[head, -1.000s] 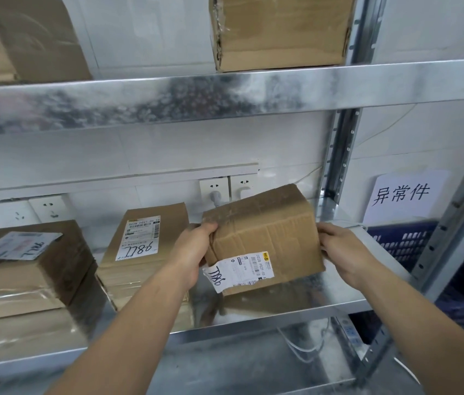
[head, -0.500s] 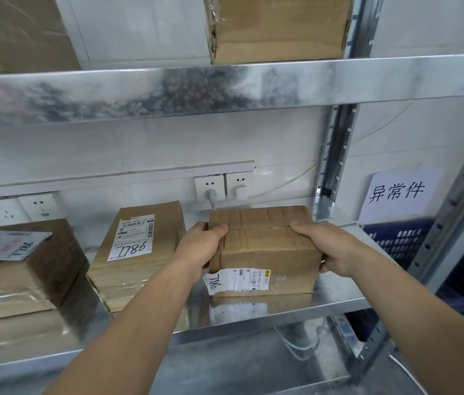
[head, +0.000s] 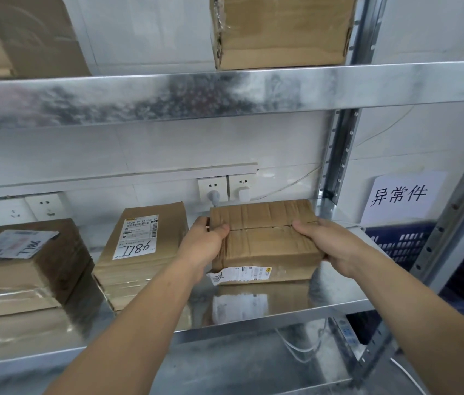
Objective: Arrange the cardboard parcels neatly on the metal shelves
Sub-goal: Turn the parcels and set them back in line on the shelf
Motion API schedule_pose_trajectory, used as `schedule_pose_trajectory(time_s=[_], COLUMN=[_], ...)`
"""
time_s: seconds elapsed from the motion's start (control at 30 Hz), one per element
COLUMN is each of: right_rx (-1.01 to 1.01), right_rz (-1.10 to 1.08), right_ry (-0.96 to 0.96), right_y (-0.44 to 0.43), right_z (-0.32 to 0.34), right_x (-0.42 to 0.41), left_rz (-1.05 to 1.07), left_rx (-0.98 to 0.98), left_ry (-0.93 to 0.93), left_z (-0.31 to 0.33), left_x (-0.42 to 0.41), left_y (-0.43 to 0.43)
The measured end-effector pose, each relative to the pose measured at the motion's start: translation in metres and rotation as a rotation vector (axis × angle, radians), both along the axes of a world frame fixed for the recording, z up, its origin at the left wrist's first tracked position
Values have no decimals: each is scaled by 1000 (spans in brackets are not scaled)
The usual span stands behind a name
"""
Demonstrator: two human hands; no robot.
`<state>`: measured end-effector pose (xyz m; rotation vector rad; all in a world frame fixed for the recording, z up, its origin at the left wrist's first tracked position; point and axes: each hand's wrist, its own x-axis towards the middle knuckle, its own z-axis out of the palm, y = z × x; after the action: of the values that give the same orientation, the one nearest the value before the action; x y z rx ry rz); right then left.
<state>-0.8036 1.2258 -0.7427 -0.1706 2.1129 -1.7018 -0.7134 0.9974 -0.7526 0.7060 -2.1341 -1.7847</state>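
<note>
1. While our left hand [head: 205,246] and right hand [head: 336,246] clasp the parcel [head: 265,238] from either side, we treat this as the squaring-up step. The parcel sits at centre right of the frame, apparently flat on the shelf [head: 253,309].
2. We check the grip first. Each thumb lies on the top face and the fingers curl round the side walls, though their tips are hidden behind the box.
3. We line its front face up with the neighbour [head: 142,243] just to its left, with a narrow gap between the two.
4. We leave room at the back for the plug [head: 213,195] in the wall socket just above and behind, and we stay off the post [head: 339,155] to the right.
5. We mind the label [head: 239,273] on the front face, whose left end curls loose. Dragging the box could, we judge, catch or tear it, so a slight lift is better than a slide.
6. We release both sides together, and only once the base lies flat, so the box does not twist out of line.
</note>
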Motion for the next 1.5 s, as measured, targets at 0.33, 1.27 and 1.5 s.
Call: schedule_pose_trajectory(time_s=[0.33,1.27,1.5], right_rx=[-311,125,96], right_rz=[-140,-23,-25], right_ry=[-113,-76,-102], right_y=[10,-7,-6], right_z=[-6,-32,-29], right_x=[5,-4,-2], left_rz=[45,-56,-56], left_rx=[346,145,160], left_ry=[64,-177,-188], left_z=[-2,-27,-20], left_x=[15,4,8], left_y=[1,13,16])
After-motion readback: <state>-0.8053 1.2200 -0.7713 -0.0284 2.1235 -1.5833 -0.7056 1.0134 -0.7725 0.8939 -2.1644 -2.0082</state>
